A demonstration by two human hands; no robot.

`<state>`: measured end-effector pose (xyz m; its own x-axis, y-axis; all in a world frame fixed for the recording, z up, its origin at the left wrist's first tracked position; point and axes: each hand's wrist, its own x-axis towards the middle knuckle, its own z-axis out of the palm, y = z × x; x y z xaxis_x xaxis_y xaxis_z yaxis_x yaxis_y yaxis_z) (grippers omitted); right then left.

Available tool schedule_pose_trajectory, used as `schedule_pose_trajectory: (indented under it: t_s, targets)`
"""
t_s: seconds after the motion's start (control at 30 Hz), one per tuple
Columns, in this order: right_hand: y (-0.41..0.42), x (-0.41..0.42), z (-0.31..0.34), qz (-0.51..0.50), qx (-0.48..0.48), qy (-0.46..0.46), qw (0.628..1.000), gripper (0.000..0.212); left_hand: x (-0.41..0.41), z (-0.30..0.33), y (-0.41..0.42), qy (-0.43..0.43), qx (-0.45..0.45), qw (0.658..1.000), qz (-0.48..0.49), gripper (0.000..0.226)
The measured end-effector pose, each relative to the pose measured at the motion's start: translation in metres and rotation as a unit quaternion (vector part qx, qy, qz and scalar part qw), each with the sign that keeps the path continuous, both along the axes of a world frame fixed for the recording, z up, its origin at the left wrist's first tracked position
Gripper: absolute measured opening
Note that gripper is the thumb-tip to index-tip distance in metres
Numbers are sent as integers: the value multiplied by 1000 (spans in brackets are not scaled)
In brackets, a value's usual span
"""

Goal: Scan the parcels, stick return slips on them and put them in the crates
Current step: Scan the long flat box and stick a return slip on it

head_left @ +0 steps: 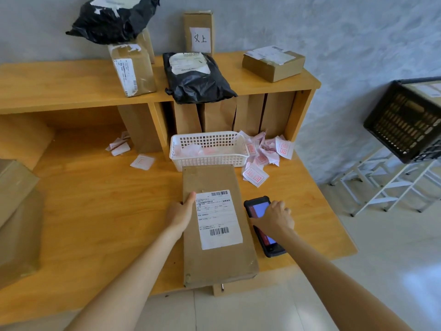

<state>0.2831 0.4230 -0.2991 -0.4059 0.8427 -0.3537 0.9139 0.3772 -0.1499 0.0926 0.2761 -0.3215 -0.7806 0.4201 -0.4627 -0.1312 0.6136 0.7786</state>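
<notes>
Left hand (182, 211) grips the flat parcel (218, 225) by its left edge on the bench (95, 211), right hand (278, 217) curls round the scanner (259, 211) just beside it: lift scanner, aim squarely at barcode label (218, 219), keep parcel pinned.

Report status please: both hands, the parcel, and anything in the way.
Left hand holds left edge of the parcel, flat on desk. Right hand grips the scanner beside it. No return slip on parcel yet. Nothing in the way.
</notes>
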Motion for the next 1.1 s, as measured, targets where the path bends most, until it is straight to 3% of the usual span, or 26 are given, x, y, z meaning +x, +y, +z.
schedule_pose_trajectory:
  t_s: [0.1,0.23,0.33,0.5,0.57,0.67,1.0,1.1]
  targets:
    - [10,-7,-11,-12,-6,9,1000,98,6,-3,11,33,-33,999,-5,56]
    - [24,-16,-20,-11,-24,-5,1000,100,1,4,24,196,-75,977,-29,63]
    - [33,-21,-25,-5,-24,-35,999,102,-10,9,39,354,-73,928,-89,57]
    - [54,-38,-28,-18,-6,7,1000,93,-22,7,76,476,-68,842,-245,46]
    - [66,-47,-23,-41,-3,59,997,85,-23,1,84,498,-66,820,-275,44]
    - [85,-58,-21,-46,13,107,993,72,-24,-6,91,505,-66,814,-280,44]
    - [118,-82,-38,-51,48,63,996,64,-21,-12,93,529,-57,807,-256,39]
    - [121,-80,-42,-66,67,98,991,54,-22,-15,94,524,-60,811,-254,40]
